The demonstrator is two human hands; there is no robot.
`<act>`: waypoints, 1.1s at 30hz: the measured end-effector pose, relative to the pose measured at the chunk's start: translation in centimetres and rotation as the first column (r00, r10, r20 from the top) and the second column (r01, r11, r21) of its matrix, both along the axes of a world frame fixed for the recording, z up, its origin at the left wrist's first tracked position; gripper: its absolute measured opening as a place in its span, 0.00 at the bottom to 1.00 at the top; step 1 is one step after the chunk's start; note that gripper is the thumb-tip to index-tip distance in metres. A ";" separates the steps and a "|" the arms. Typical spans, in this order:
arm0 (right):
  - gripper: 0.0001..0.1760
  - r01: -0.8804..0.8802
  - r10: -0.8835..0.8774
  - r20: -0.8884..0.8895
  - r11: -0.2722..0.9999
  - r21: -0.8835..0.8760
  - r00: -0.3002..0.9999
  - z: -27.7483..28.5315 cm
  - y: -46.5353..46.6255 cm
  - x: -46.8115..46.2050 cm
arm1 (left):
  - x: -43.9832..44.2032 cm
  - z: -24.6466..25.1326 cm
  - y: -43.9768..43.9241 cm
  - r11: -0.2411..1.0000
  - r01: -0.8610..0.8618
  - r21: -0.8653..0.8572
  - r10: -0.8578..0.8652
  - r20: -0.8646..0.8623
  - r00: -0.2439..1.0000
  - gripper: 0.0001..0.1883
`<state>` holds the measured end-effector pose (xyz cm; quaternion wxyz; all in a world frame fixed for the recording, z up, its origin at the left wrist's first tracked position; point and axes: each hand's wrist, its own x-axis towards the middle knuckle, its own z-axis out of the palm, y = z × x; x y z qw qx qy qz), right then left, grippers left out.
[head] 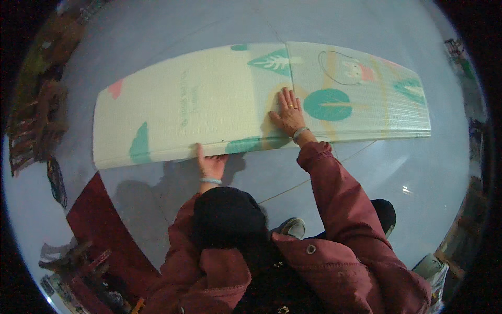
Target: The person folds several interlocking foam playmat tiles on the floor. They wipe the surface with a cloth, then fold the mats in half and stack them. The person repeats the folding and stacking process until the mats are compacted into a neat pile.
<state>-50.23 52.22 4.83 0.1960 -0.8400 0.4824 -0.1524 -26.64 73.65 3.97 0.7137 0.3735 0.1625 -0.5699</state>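
Observation:
A long folded foam play mat [219, 94] lies on the grey floor across the view, printed with green leaves, trees and a white rabbit in pink; it also bears writing. My left hand [211, 167] is at the mat's near edge, thumb over the top and the other fingers partly hidden beneath the edge. My right hand [289, 112] rests flat on the top of the mat, close to the crosswise seam, with a ring and a bracelet on it. A bracelet is on my left wrist too.
A dark red strip [113, 219] runs along the floor at the left. Wooden furniture [47, 114] stands at the far left, with cluttered objects [86, 274] at the lower left. A pale bag-like thing [431, 271] is at the lower right. My shoe [294, 227] shows below the mat.

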 end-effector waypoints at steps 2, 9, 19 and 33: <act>0.44 0.001 -0.001 0.099 1.000 -0.002 0.995 -0.1 -0.1 0.1 | 1.6 0.4 -0.1 0.997 -0.070 0.042 0.068 0.051 0.996 0.39; 0.48 -0.015 -0.013 0.118 0.973 0.231 0.993 0.0 3.4 1.9 | 3.0 7.3 2.5 0.998 -0.020 -0.065 0.042 0.358 0.933 0.35; 0.46 0.010 -0.124 0.490 0.974 0.228 0.863 1.3 4.1 1.9 | 2.1 15.5 1.5 0.986 -0.005 -0.164 0.131 0.770 0.624 0.25; 0.46 0.079 -0.150 0.624 0.987 0.140 0.767 2.7 5.1 1.8 | 0.6 19.2 0.8 0.935 0.127 -0.331 0.266 0.892 0.364 0.19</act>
